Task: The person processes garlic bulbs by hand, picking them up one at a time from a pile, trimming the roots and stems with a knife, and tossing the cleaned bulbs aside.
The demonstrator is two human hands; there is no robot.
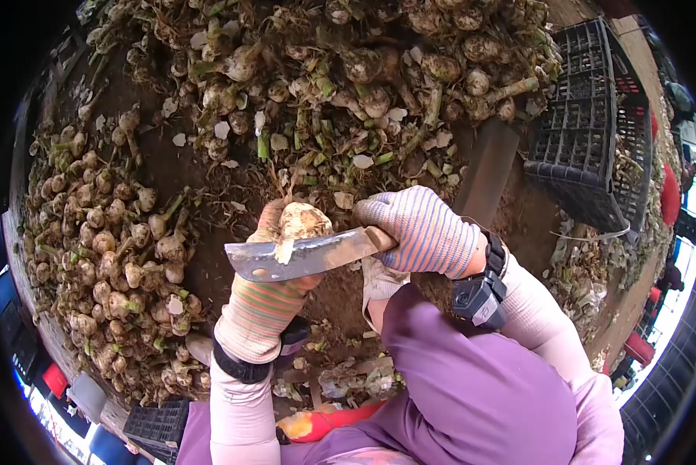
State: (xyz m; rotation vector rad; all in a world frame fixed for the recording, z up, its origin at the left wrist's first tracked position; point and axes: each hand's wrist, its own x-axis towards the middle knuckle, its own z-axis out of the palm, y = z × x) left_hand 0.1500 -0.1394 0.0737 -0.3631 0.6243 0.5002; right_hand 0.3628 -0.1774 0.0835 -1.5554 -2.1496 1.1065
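My right hand (431,230), in a striped knit glove, is closed round the short wooden handle of a knife (305,256). The broad, dirt-stained blade points left, across my left hand (264,301). That hand, gloved too, is wrapped round a garlic bulb (304,222) with dry roots at its top. A loose flap of pale skin hangs from the bulb over the blade, and the blade covers part of the left fingers. Cut green stems (317,132) and bits of skin lie just beyond both hands.
A big heap of untrimmed garlic (355,66) fills the far side. Trimmed bulbs (103,263) are piled at the left. At the right a black plastic crate (573,116) stands near a flat board (489,167). Another black crate (156,422) sits at the lower left.
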